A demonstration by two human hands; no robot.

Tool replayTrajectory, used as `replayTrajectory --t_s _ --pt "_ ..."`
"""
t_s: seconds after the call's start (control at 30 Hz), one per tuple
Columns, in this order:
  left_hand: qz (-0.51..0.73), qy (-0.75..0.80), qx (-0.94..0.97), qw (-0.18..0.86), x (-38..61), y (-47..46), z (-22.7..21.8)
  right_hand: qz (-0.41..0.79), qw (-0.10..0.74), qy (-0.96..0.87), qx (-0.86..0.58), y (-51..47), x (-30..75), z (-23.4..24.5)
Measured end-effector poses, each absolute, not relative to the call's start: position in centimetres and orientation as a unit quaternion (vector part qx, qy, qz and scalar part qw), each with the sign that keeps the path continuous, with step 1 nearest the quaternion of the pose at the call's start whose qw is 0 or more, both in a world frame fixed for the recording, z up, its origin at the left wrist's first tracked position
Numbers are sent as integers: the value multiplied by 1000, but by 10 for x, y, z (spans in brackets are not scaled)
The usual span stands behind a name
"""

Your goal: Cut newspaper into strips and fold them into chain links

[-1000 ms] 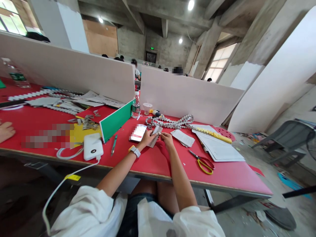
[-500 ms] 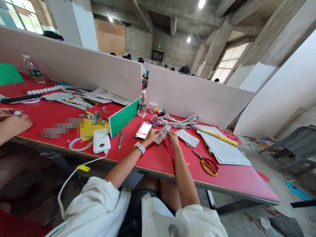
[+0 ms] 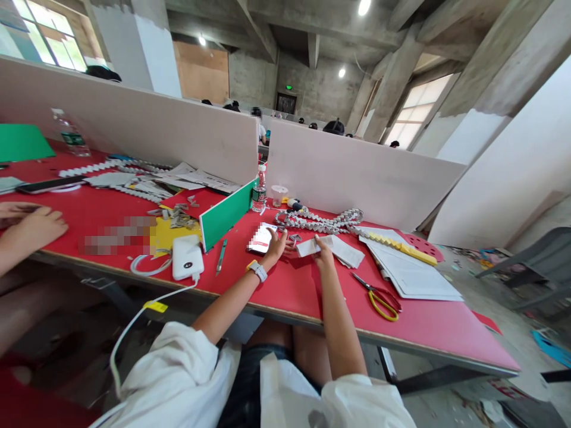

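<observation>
My right hand (image 3: 323,249) pinches a small white paper slip (image 3: 308,246) just above the red table (image 3: 285,288). My left hand (image 3: 277,245), with a white watch on the wrist, rests with fingers spread beside a phone (image 3: 262,238) and holds nothing. A few small folded paper pieces (image 3: 294,238) lie between my hands. Right of the slip lies a stack of cut paper strips (image 3: 347,251). Behind them a long chain of folded paper (image 3: 322,222) curls across the table.
Yellow-handled scissors (image 3: 380,293) and white sheets (image 3: 408,272) lie to the right. A green divider board (image 3: 226,214), a pen (image 3: 221,255), a white power bank (image 3: 187,257) and a water bottle (image 3: 259,191) are to the left. Another person's hand (image 3: 31,227) rests at far left.
My left hand let go of the folded paper and spread open beside the phone. My right hand now holds a white slip nearer the strip stack. The view shifted slightly.
</observation>
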State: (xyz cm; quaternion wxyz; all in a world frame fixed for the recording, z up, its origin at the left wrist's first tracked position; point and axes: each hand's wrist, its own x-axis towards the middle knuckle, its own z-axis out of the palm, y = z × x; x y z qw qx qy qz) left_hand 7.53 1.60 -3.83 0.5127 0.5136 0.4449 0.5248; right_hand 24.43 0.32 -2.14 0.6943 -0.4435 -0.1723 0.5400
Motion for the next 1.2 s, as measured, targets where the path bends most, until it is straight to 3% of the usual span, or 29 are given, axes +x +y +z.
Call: replayTrajectory --t_s 0.1,0.33,0.57,0.83,1.0,1.2 --pt "490 486 438 576 77 11 -35 526 685 -201 -463 5 244 -26" --pt "471 487 448 583 80 7 -32 501 686 -241 -468 6 243 -31" --pt "489 391 694 356 84 5 -35 507 666 -301 -457 -5 236 -22" --pt "424 311 837 154 75 -6 -30 568 593 -356 -445 -15 231 -14" --pt "402 283 856 158 73 -9 -24 586 563 -363 -456 -16 234 -13" --pt "398 238 871 162 76 -7 -27 555 618 -340 -441 -10 240 -18"
